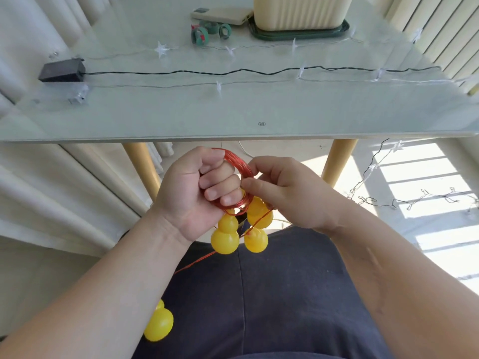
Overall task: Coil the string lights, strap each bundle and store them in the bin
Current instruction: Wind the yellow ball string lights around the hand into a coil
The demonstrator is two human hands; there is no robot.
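Note:
My left hand [199, 193] grips a coil of red wire [239, 163], its fingers curled through the loop, below the table's front edge. My right hand [282, 193] pinches the same coil on its right side. Yellow gourd-shaped lights [225, 237] hang from the coil beneath both hands, and another gourd [158, 323] dangles lower left on a loose red strand. On the table lies a clear star-light string [162, 49] with a black cord [233, 71] and black battery box [62, 70]. Green straps [210, 32] lie at the back. The cream bin [300, 11] stands on a green tray [298, 35].
A glass table [233, 112] with wooden legs [339, 161] spans the view. A white power bank [221, 15] lies beside the bin. More light strings [414, 198] trail on the sunlit floor at right. White curtains [51, 177] hang at left.

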